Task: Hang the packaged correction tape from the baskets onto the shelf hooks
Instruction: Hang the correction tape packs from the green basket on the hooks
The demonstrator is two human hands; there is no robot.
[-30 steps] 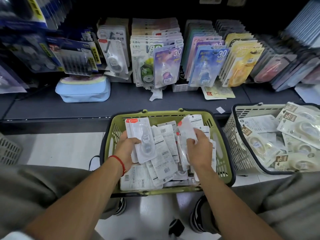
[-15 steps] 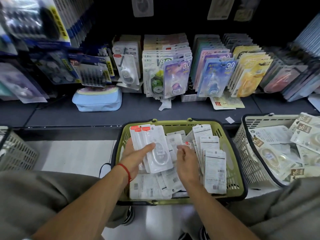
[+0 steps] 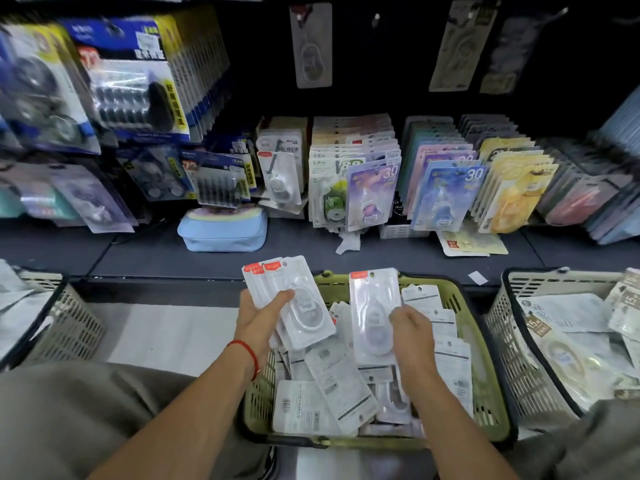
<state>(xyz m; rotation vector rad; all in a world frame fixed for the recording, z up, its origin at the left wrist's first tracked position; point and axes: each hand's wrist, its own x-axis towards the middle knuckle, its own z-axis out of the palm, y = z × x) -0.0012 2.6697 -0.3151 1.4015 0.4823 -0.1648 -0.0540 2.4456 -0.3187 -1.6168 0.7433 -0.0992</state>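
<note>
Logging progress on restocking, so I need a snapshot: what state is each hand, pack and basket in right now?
Left hand: grips a fanned stack of packs.
Right hand: pinches a single pack, held upright.
Green basket: part full of loose packs.
Right white basket: holds other packs.
Shelf hooks: mostly loaded.

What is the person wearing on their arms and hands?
Both forearms are bare, with no sleeves and no gloves. The left hand has a thin red string bracelet around its wrist. The right hand wears nothing: no ring, watch or band shows.
</note>
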